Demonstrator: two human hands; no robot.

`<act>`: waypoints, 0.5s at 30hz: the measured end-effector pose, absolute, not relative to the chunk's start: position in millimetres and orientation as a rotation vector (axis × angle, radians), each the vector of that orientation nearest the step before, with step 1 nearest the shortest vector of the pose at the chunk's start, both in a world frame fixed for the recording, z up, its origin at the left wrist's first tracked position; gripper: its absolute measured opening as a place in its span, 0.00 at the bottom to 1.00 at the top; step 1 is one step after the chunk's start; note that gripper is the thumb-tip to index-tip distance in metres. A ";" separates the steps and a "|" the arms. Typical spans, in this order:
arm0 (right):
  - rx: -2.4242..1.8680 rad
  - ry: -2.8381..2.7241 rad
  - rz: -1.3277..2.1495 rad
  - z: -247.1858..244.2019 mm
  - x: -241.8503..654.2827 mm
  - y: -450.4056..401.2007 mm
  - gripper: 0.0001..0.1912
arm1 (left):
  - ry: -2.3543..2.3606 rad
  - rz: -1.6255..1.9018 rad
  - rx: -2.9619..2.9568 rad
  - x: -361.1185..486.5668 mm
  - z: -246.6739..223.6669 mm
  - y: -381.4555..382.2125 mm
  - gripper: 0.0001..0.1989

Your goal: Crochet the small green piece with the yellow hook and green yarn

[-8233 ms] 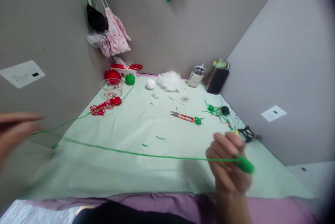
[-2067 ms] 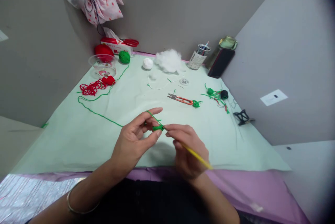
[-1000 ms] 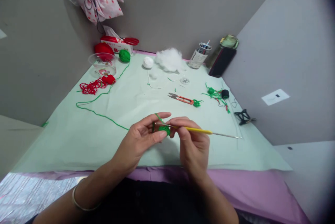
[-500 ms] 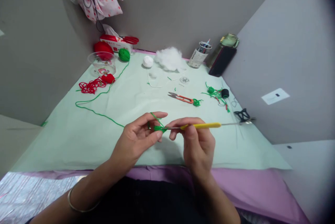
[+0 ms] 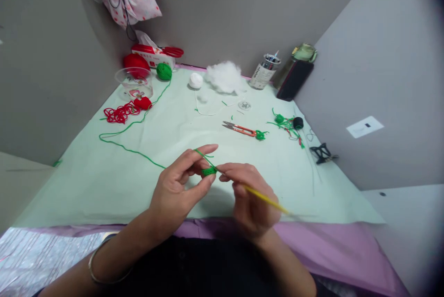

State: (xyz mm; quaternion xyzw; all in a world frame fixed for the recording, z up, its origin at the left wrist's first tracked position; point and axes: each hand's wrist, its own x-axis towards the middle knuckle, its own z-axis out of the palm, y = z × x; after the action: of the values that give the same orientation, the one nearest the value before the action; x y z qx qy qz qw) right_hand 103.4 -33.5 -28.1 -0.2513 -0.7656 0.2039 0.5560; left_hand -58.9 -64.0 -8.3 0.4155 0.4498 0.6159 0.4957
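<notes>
My left hand (image 5: 180, 179) pinches a small green crochet piece (image 5: 208, 171) between thumb and fingers. Green yarn (image 5: 204, 156) runs over its raised index finger down to the piece. In my right hand (image 5: 255, 195) is a crochet hook with a yellow handle (image 5: 265, 199), its handle slanting down to the right. The hook's tip meets the right edge of the crochet piece; whether it sits inside a stitch is too small to tell. From the left hand the working yarn trails across the table to a green yarn ball (image 5: 164, 71) at the back left.
Orange thread snips (image 5: 241, 129) lie beyond the hands. Tangled red yarn (image 5: 121, 113) and a clear plastic cup (image 5: 134, 85) are at left. White stuffing (image 5: 225, 77), a white yarn ball (image 5: 196, 81), a pen holder (image 5: 265, 72) and a phone (image 5: 294, 81) stand behind. Green scraps (image 5: 286, 123) lie right.
My right hand has turned, so the hook's handle end has swung downward from nearly level to a slant. The left hand still holds the crochet piece, moved slightly left.
</notes>
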 end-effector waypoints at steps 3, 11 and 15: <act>-0.641 -1.899 0.216 -32.8 103.0 -33.9 0.22 | 0.852 1.377 0.716 -58.7 -8.0 -62.3 0.25; -0.631 -1.473 0.809 -19.5 97.0 -27.3 0.13 | 0.749 1.349 0.602 -66.3 -1.5 -55.3 0.22; -0.648 -1.559 0.806 -20.1 94.4 -27.6 0.10 | 0.777 1.330 0.687 -60.8 -3.8 -58.4 0.19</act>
State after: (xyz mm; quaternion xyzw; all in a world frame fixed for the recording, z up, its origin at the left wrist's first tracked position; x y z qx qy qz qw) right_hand 94.4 -27.6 -20.1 -0.2790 -0.6707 0.3466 0.5935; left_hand -60.8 -58.4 -3.8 0.3040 0.3440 0.5889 0.6651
